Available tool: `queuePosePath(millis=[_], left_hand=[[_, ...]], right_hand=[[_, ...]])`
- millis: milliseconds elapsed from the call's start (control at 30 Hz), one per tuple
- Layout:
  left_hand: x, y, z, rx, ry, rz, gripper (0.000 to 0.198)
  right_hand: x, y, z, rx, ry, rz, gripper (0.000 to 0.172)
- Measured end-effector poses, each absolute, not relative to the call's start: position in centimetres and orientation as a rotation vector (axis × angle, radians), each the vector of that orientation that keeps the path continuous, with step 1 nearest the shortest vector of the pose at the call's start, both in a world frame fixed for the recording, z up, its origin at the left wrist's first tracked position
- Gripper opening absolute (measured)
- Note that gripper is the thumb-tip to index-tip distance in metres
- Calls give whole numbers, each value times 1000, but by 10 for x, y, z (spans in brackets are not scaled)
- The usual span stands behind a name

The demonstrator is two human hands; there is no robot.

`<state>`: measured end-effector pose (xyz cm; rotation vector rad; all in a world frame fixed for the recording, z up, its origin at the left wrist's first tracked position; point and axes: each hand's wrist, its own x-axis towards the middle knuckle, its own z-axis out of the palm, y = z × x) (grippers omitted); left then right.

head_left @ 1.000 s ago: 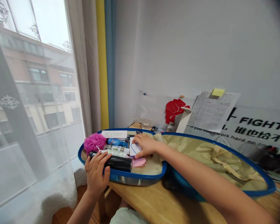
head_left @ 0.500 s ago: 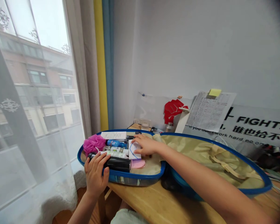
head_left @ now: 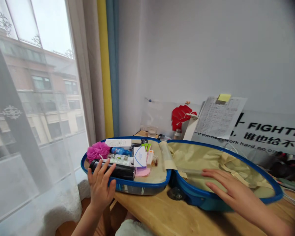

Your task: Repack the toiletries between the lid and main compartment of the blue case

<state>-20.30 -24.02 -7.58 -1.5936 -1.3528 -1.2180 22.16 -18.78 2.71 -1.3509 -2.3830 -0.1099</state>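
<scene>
My left hand is at the lower left of centre, its fingers spread and laid over a shiny black cylinder, the thumb held apart near the blue rim; it is not closed around anything. My right hand is at the lower right, open, fingers stretched toward the left above the beige-lined right half of an oval blue-rimmed suitcase. I cannot tell whether it touches the lining.

The black cylinder lies along the near edge of the suitcase's left half, just left of the frame's centre and low. Behind it, at the far left of that half, sits a bright pink mesh bath puff, with a blue plastic bottle just to its right and a flat white box with small print behind them. Right of the bottle, a white box with blue lines leans at a tilt, a pale pink rounded piece partly under its near edge. Next to it on the right are a small white-and-orange box and a little clear container with amber contents. Both halves lie opened on a light wooden table.
</scene>
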Motion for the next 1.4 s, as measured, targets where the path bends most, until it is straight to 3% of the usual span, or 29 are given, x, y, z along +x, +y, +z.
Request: queuePosePath(millis=[200,433,1067,1400], left_hand=[[-130,-244,-61,-1782,-1150,-1265,28],[-109,-228,-69,-1816,-1158,-1216,27],[-201,-199,-70,-1874,-1112,-1087,34],[-256,-175,-76,-1981,-1101,-840,36]], right_hand=[[289,-205,-21,-1203,-2208,-416,42],[286,-206,-26,-1120,-2206,-452,45],[191,-255,-11,-909,-2167,-646,27],[137,-268,-17,-995,-2104,-604,32]])
